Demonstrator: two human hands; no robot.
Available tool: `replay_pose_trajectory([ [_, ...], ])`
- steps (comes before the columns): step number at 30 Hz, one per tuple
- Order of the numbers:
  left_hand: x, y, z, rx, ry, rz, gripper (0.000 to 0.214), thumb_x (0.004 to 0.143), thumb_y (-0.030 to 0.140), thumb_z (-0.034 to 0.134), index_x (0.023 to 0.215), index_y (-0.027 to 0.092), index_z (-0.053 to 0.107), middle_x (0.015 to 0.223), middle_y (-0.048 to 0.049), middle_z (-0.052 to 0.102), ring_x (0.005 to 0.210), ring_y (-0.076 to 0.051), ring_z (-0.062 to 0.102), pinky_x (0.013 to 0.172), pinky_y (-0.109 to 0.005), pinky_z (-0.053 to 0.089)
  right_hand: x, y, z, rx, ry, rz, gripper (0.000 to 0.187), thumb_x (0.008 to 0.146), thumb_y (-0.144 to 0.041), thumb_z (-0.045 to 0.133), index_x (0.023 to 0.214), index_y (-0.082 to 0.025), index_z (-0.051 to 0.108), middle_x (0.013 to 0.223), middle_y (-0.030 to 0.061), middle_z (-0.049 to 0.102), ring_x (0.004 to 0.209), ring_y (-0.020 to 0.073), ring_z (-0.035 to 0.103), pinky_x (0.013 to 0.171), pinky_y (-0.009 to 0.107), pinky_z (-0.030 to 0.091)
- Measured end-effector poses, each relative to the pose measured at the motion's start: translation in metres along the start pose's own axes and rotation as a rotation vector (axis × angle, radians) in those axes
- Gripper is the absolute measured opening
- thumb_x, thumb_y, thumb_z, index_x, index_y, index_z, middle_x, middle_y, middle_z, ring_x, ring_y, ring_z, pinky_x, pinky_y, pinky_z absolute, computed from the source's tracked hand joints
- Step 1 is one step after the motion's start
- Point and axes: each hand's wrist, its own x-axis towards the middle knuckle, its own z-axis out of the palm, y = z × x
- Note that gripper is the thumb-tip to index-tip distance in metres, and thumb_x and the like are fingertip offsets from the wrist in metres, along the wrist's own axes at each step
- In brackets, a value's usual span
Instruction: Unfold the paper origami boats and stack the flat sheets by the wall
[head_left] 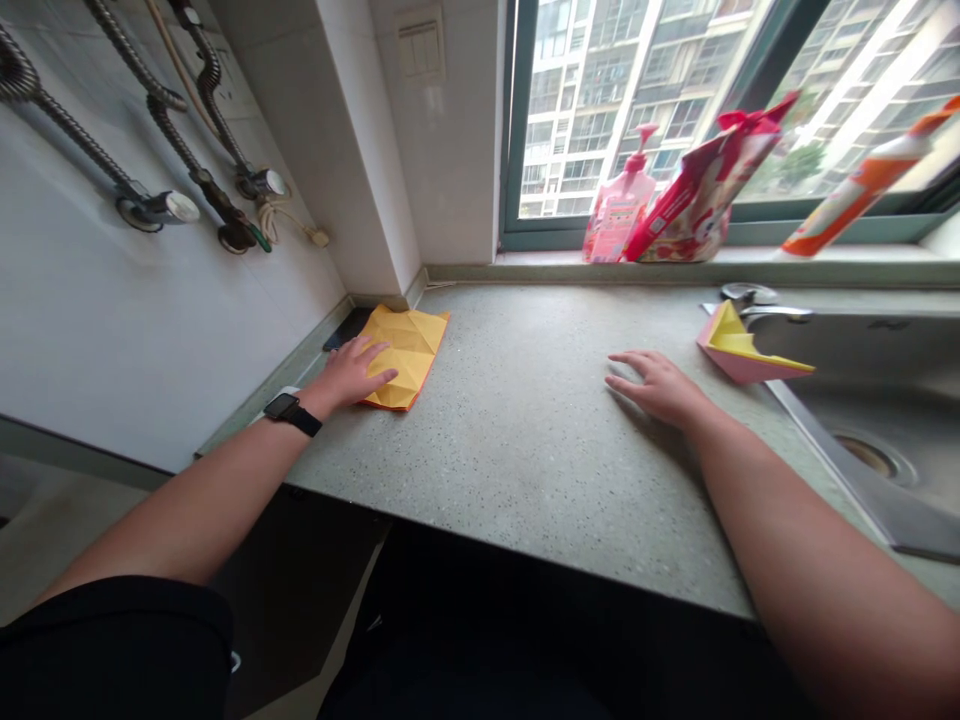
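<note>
Several creased sheets of orange-yellow origami paper (415, 345), red along the lower edge, lie at the left back of the speckled counter (517, 440). Over their left part rests my left hand (354, 373), fingers spread; whether it presses or grips the paper I cannot tell. My right hand (651, 385) is held above the counter on the right, fingers apart, with nothing in it. To its right a folded paper boat (739, 350), pink outside and yellow inside, sits at the sink's edge and partly overhangs it.
A steel sink (825, 440) with a faucet (776, 312) is at the right. On the windowsill stand a pink pump bottle (619, 215), a red bag (690, 200) and an orange-white bottle (855, 195). A dark flat object (345, 330) lies beside the paper. Pipes and valves (169, 207) line the left wall.
</note>
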Motion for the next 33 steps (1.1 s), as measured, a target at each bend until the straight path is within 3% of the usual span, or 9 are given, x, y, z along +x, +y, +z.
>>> replay_pose_trajectory([
  [5,0.0,0.003,0.02,0.033,-0.177,-0.034,0.084,0.103,0.07,0.043,0.173,0.024,0.04,0.183,-0.0179,0.027,0.17,-0.039,0.022,0.134,-0.057,0.02,-0.001,-0.001,0.001,0.002,0.001,-0.001,0.054,0.091,-0.056,0.065,0.135,-0.025,0.076,0.141,0.0172,0.071,0.142,0.0387,0.062,0.127,0.057,0.044],
  [16,-0.009,0.01,0.032,0.064,-0.132,-0.072,0.083,0.106,0.072,0.033,0.175,0.028,0.035,0.185,-0.0148,0.023,0.171,-0.042,0.018,0.132,-0.072,0.014,-0.001,-0.003,-0.002,-0.032,-0.047,0.01,0.058,0.093,-0.057,0.063,0.14,-0.024,0.074,0.147,0.0183,0.068,0.145,0.0383,0.06,0.128,0.056,0.043],
  [21,-0.003,0.008,0.021,0.024,-0.137,-0.083,0.081,0.106,0.07,0.037,0.174,0.025,0.038,0.186,-0.0175,0.02,0.17,-0.044,0.02,0.131,-0.072,0.019,-0.001,-0.003,0.0,-0.027,-0.019,0.002,0.055,0.093,-0.055,0.063,0.137,-0.024,0.076,0.145,0.0185,0.07,0.143,0.0388,0.062,0.127,0.057,0.044],
  [24,0.01,0.014,0.0,-0.066,0.055,0.002,0.074,0.109,0.063,0.039,0.168,0.019,0.047,0.179,-0.0195,0.036,0.165,-0.04,0.034,0.133,-0.063,0.026,-0.001,-0.003,0.001,-0.024,-0.019,-0.007,0.053,0.093,-0.053,0.064,0.137,-0.024,0.076,0.144,0.0183,0.07,0.142,0.0387,0.062,0.127,0.057,0.044],
  [27,0.026,0.037,-0.029,-0.239,0.333,0.205,0.056,0.109,0.053,0.047,0.151,0.019,0.064,0.157,-0.0153,0.062,0.147,-0.032,0.056,0.129,-0.05,0.04,-0.001,-0.006,0.0,-0.01,-0.028,-0.008,0.051,0.093,-0.05,0.067,0.136,-0.025,0.077,0.145,0.0177,0.07,0.143,0.0382,0.062,0.127,0.056,0.044],
  [30,0.043,0.079,-0.053,-0.434,0.518,0.333,0.039,0.101,0.04,0.066,0.135,0.021,0.072,0.133,-0.0106,0.072,0.106,-0.022,0.071,0.104,-0.039,0.057,-0.003,-0.009,-0.002,-0.001,-0.026,-0.003,0.047,0.094,-0.047,0.069,0.136,-0.026,0.077,0.145,0.0168,0.07,0.143,0.0377,0.062,0.128,0.056,0.044],
  [33,0.052,0.132,-0.052,-0.711,0.581,0.361,0.025,0.1,0.031,0.067,0.122,0.022,0.074,0.105,-0.004,0.073,0.073,-0.013,0.061,0.073,-0.026,0.054,-0.005,-0.011,-0.003,0.002,-0.009,0.0,0.044,0.094,-0.042,0.073,0.134,-0.025,0.078,0.144,0.0166,0.071,0.14,0.0372,0.064,0.127,0.055,0.045],
])
